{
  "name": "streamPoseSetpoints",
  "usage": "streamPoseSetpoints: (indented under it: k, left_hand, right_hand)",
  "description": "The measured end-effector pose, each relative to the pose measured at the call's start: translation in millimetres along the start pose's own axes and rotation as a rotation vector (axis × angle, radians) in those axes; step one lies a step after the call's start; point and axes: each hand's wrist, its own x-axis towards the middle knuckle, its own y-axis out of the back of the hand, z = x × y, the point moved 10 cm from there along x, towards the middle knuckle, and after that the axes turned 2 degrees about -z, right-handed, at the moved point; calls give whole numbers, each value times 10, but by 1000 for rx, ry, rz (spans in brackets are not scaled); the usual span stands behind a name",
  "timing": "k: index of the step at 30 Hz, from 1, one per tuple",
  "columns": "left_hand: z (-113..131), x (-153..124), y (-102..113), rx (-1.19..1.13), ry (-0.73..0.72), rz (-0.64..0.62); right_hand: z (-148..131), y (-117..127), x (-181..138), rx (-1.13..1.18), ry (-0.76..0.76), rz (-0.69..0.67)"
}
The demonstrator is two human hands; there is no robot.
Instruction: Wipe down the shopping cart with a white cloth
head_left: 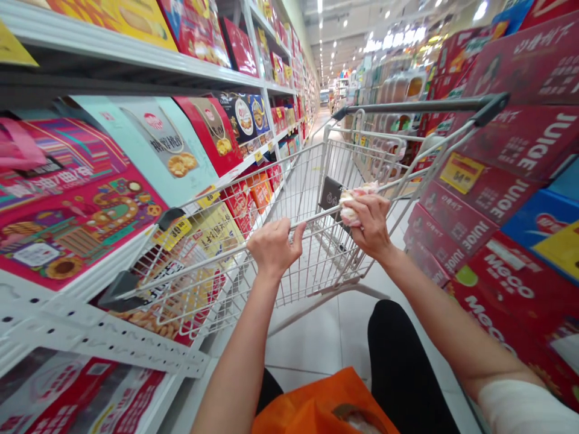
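A wire shopping cart (319,216) stands crosswise in front of me, its side toward my body. Fingers wrapped over its near top rail, my left hand (275,246) is closed around the metal. Farther right along that rail, my right hand (371,222) is closed on a crumpled white-and-pink cloth (350,206), pressed against the rail. The cart's dark push handle (416,107) lies beyond my right hand, and nobody's hand is on it. Its other end, with a grey corner cap (121,290), reaches the left shelf. Through the wires I see floor and shelf goods.
White shelving (226,71) with boxed biscuits (158,144) lines the left side closely. Stacked red drink cartons (502,193) rise at the right. An orange bag (325,404) hangs at my lap between my black-clad legs (402,361). The tiled aisle runs on ahead.
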Motion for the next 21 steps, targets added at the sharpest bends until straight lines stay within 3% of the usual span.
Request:
streamPoseSetpoints:
  k: [4,11,15,17,21]
  left_hand:
    - [30,-1,24,11,-5,-4]
    - [74,-12,12,27,-18,-45]
    - [88,-26,2,15,-14,-52]
    - [96,-27,1,5,-6,-52]
    - [148,-19,-20,-9,-6,-76]
  right_hand:
    - [-31,75,16,37,66,-57]
    - [167,100,266,-58,-6,-226]
    - [334,145,443,-35,-117,-159]
    - [203,115,476,-67,-124,-103]
    - [-521,-203,444,-153,34,-137]
